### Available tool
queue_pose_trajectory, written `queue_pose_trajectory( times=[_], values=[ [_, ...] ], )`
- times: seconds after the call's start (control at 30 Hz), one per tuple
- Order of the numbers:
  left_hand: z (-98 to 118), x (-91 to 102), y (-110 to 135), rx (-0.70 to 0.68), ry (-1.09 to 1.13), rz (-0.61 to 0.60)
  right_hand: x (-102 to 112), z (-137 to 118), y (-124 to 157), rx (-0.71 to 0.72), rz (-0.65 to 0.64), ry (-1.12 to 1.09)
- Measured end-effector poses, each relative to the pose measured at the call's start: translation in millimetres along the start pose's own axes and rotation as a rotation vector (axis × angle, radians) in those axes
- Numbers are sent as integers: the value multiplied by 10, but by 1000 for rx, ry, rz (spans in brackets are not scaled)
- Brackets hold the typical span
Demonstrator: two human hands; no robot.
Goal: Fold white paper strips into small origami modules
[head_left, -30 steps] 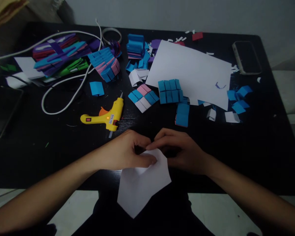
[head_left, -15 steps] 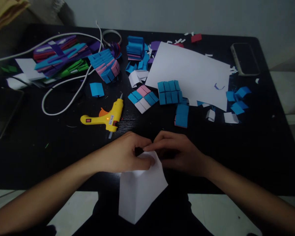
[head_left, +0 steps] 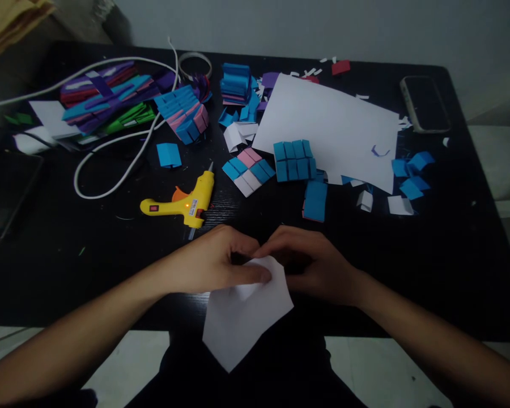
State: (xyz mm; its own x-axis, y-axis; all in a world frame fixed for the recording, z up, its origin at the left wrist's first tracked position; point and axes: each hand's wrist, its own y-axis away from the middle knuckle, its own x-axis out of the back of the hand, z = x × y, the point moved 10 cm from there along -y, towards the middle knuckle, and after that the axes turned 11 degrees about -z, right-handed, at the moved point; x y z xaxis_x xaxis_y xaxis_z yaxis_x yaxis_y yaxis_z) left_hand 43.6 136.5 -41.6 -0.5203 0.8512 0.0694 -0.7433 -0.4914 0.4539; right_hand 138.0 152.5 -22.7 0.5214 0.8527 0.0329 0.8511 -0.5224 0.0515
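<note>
A sheet of white paper (head_left: 249,317) hangs from my hands over the table's near edge, its top bent and its lower corner pointing down. My left hand (head_left: 215,260) is closed on it, thumb laid across the front near the top. Opposite, my right hand (head_left: 314,263) is closed at the paper's upper right edge, with the fingertips of both hands meeting; its thumb and lower fingers are partly hidden behind the sheet. Beyond my left hand lies a yellow glue gun (head_left: 187,204) with a small orange light on.
Folded paper blocks in blue (head_left: 294,160) and in blue, pink and white (head_left: 249,171) lie mid-table. A large white sheet (head_left: 335,119) is behind them. Phones rest at right (head_left: 425,105) and left (head_left: 11,192). A white cable (head_left: 106,195) loops near bundled coloured paper strips (head_left: 106,99).
The white paper has tilted, its lower end rising slightly and shifting a little left. My hands stay almost in place, both still on the sheet.
</note>
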Motion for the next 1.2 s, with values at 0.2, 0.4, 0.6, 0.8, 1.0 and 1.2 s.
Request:
queue_pose_trajectory(
  times=[0.2, 0.4, 0.6, 0.8, 1.0, 1.2],
  values=[
    [-2, 68, 34, -31, -1, 39, 32, 19, 5, -25, 23, -30],
    [-20, 88, 39, -31, -11, 53, 24, 91, 16, -80, 23, -70],
    [-13, 93, 41, -17, -42, 56, 16, 110, 9, -93, 26, -95],
    [-12, 89, 45, -11, -42, 54, 12, 114, 6, -107, 18, -87],
    [2, 80, 26, -23, -36, 39, -14, 121, 7, -121, -10, -63],
    [-32, 86, 23, 7, 4, 41, -13, 112, 4, -130, -19, -40]
  ],
)
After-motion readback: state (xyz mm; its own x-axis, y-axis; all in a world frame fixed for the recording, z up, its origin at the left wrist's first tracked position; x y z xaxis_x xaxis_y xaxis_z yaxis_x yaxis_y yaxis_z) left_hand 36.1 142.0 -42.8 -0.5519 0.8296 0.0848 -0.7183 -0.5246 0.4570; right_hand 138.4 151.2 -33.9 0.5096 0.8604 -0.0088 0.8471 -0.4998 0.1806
